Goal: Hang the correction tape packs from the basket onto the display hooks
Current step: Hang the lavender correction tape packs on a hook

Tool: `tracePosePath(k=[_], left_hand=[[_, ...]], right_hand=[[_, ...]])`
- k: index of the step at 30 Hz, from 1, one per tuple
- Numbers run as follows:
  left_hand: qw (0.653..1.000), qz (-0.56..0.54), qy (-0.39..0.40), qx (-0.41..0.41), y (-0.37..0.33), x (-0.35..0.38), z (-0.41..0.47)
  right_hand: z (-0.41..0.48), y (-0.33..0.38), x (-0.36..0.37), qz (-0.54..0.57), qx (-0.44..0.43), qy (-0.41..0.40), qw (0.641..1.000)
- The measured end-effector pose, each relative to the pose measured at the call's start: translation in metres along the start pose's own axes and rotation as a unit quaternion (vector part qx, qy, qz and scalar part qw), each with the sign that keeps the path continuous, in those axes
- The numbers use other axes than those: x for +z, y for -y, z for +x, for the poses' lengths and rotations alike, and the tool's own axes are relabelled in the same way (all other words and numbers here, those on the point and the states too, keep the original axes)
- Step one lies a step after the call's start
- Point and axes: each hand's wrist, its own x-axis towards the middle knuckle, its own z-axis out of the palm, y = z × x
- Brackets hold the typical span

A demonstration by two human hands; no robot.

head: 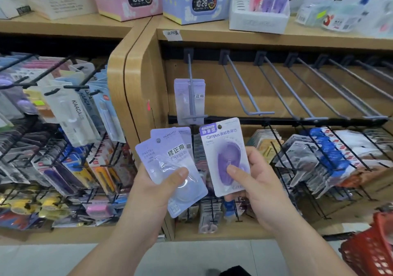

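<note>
My right hand (255, 182) pinches one purple pack (225, 154), long axis upright; left hand (163, 182) grips fanned pale packs (170, 158). Empty hook (243, 84) at one o'clock, right hand nearer.

1. Two bare hands show, the left hand (155, 188) and the right hand (255, 182), with uncovered fingers, knuckles and wrists.
2. The thumbnails (182, 172) are cut short and rounded, with a plain natural sheen.
3. The left forearm (119, 243) and right forearm (308, 243) are bare from the wrist to the lower edge of the view.
4. A black shape (232, 271) sits at the bottom edge between the forearms; whether it is clothing or a shoe cannot be told.
</note>
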Motion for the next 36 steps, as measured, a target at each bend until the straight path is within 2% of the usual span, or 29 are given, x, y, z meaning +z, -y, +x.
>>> tracePosePath(k=[13,15,21,24,29,36], left_hand=[[0.999,0.032,0.017,-0.016,0.018,0.08,0.016],[0.999,0.031,0.004,-0.006,0.019,0.096,0.017],[0.995,0.014,-0.083,0.046,0.025,0.111,0.018],[0.992,0.02,-0.114,0.056,0.024,0.105,0.015],[0.985,0.03,-0.156,0.074,0.018,0.103,0.012],[0.98,0.028,-0.184,0.07,0.017,0.099,0.01]], right_hand=[[0.017,-0.006,-0.094,0.006,-0.059,-0.059,0.997],[0.02,-0.003,-0.107,-0.006,-0.061,-0.035,0.997],[0.037,0.006,-0.105,-0.053,-0.073,0.125,0.988],[0.045,0.008,-0.096,-0.065,-0.083,0.153,0.983],[0.054,0.007,-0.084,-0.094,-0.113,0.137,0.98],[0.048,-0.006,-0.079,-0.104,-0.156,0.067,0.98]])
